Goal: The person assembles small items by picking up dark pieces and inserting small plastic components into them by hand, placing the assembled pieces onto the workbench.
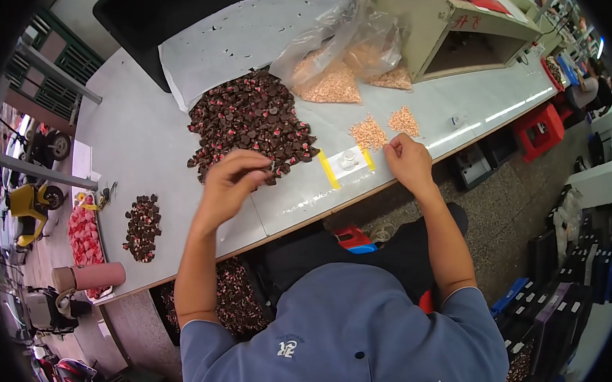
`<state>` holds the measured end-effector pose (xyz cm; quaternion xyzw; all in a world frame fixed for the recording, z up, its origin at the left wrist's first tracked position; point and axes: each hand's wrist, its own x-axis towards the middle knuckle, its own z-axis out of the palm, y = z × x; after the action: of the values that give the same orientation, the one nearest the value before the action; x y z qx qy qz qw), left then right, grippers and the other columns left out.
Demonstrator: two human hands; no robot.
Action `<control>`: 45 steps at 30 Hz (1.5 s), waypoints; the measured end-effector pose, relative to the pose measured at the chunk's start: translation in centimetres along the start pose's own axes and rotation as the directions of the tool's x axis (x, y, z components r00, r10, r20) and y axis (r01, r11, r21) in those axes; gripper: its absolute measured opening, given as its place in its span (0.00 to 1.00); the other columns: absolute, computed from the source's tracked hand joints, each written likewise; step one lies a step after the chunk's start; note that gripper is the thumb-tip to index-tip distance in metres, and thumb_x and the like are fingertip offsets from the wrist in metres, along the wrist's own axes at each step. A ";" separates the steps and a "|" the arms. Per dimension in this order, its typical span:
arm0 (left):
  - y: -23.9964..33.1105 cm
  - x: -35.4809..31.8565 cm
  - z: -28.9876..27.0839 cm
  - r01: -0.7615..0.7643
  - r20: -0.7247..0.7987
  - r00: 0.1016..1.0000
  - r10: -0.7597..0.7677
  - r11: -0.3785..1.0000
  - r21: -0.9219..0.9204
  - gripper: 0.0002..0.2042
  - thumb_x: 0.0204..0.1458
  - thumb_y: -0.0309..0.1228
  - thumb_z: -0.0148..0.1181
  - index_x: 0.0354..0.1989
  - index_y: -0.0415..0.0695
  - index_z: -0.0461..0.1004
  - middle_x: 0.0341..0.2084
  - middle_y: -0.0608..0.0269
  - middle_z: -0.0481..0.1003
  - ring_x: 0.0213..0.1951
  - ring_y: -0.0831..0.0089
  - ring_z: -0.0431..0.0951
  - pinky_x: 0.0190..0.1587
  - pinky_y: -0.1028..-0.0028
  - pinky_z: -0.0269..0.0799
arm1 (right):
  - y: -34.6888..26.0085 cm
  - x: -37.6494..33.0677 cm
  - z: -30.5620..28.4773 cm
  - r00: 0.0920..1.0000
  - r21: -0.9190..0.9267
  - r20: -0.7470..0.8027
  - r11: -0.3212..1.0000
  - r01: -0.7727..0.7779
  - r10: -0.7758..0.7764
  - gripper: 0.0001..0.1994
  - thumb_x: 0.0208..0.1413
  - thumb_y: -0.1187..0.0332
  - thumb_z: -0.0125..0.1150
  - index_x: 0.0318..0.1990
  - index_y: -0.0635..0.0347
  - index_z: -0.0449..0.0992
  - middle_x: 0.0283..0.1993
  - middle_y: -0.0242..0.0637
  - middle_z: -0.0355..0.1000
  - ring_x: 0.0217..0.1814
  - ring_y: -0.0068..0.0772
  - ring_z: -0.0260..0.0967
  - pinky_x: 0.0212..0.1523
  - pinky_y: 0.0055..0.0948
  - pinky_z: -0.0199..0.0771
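At a grey workbench (pixel 141 138), the left hand (pixel 231 178) pinches a small dark part at the near edge of the big dark-and-pink pile (pixel 249 121); light, rigid, best gripped by fingertips. The right hand (pixel 408 160), loosely curled, rests near tan pellets (pixel 369 132).

Tabletop (pixel 148 130): two heaps of dark parts, large (pixel 251 121) and small (pixel 142 227); two tan granule piles (pixel 368 132) (pixel 403 120); one clear bag (pixel 343 52); two hands (pixel 232 181) (pixel 408 160).

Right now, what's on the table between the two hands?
In the head view, a small clear part framed by yellow tape strips lies between the left hand and right hand.
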<state>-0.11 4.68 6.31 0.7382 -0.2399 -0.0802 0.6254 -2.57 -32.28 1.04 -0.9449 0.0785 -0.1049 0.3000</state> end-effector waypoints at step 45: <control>-6.1 2.6 7.8 0.413 0.410 0.893 -0.186 0.702 -0.581 0.09 0.53 0.27 0.67 0.37 0.35 0.78 0.32 0.57 0.79 0.33 0.70 0.82 0.36 0.73 0.81 | -7.2 -6.7 5.3 0.966 0.513 -0.061 0.822 0.246 -0.251 0.07 0.61 0.74 0.55 0.45 0.66 0.73 0.35 0.30 0.70 0.34 0.19 0.64 0.38 0.22 0.66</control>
<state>0.42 -2.77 -0.65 0.4783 -0.1698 -0.3798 0.7734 -7.12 -22.18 0.00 -0.8323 -0.0778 -0.1557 0.5263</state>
